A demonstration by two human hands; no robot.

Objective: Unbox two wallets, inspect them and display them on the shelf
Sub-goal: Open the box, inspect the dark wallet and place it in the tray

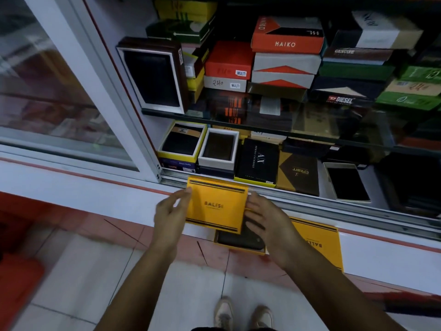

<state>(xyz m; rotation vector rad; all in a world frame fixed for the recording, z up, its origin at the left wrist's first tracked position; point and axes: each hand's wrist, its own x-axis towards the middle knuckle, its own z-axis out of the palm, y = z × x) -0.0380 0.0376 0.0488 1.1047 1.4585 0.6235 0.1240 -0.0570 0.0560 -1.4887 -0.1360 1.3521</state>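
Observation:
A yellow lid printed BALISI is held between my two hands above the cabinet's ledge. My left hand touches its left edge with the fingertips. My right hand grips its right edge. Just below the lid sits the open yellow box base with a dark wallet in it, partly hidden by the lid and my right hand. A second yellow BALISI box lies closed on the ledge to the right, partly behind my right forearm.
The display cabinet has a glass shelf stacked with wallet boxes above. Open boxes with dark wallets stand on the lower level. A sliding glass door is at the left. The white ledge has a red stripe. Tiled floor and my shoes are below.

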